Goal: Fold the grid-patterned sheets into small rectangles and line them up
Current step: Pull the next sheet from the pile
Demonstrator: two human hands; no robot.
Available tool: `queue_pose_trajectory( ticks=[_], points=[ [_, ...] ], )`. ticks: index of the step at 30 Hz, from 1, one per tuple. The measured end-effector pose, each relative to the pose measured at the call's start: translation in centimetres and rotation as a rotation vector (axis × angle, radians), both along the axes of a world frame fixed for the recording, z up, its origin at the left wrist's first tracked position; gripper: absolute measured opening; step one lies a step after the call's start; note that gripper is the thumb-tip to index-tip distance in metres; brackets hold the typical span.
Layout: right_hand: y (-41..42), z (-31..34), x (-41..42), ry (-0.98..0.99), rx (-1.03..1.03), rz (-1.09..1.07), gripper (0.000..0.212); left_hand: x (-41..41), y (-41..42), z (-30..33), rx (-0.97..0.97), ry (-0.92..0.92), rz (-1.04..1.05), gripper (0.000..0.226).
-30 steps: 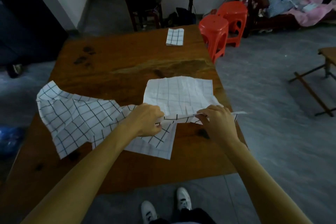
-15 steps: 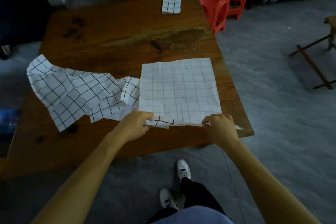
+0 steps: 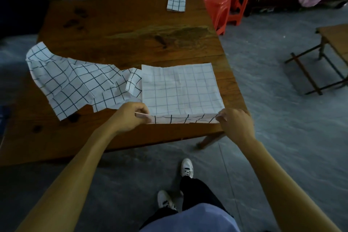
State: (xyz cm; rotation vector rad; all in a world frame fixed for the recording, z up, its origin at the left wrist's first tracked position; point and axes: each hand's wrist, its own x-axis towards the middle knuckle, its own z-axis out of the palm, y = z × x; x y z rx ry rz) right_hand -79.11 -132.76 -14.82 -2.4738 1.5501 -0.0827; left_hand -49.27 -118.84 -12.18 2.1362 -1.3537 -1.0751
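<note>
Brown wood fills the head view: a worn table [image 3: 131, 30] seen from above, with a grid-patterned sheet [image 3: 180, 88] spread flat near its right front corner. The left hand [image 3: 131, 117] pinches the sheet's near-left corner, fingers closed on the cloth; the right hand [image 3: 233, 122] pinches the near-right corner the same way. Between them the near edge is lifted and turned up, showing a darker grid underneath. A second, crumpled sheet [image 3: 71, 81] lies just left of it, touching or perhaps slightly tucked under its left edge. A small folded rectangle [image 3: 176, 2] sits well apart near the table's far edge. Two red plastic stools [image 3: 226, 0] stand on the floor beyond the table's right side
</note>
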Motion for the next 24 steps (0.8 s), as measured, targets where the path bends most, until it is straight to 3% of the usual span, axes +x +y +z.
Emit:
queue_pose_trajectory(
  ticks=[5, 7, 9, 15, 24],
  points=[
    [-3.7, 1.0, 2.1, 0.070, -0.056, 0.016, 0.017, 0.8, -2.5, 0.1, -0.147, -0.059, 0.111, 0.010],
    [-5.9, 1.0, 3.2, 0.101, -0.068, 0.018, 0.019, 1.5, -4.5, -0.5, -0.158, -0.092, 0.206, 0.035],
    [-8.5, 0.7, 4.4, 0.121, -0.065, 0.030, 0.019, 2.5, -6.9, -1.4, -0.170, -0.131, 0.252, 0.047],
    [-16.6, -1.1, 8.4, 0.150, 0.088, 0.127, 0.018, 5.0, -13.4, -4.2, -0.111, -0.187, 0.365, 0.044],
    [-24.0, -5.7, 13.1, 0.247, 0.129, 0.274, 0.010, 7.5, -18.7, -8.7, -0.021, -0.184, 0.455, 0.041]
  ],
)
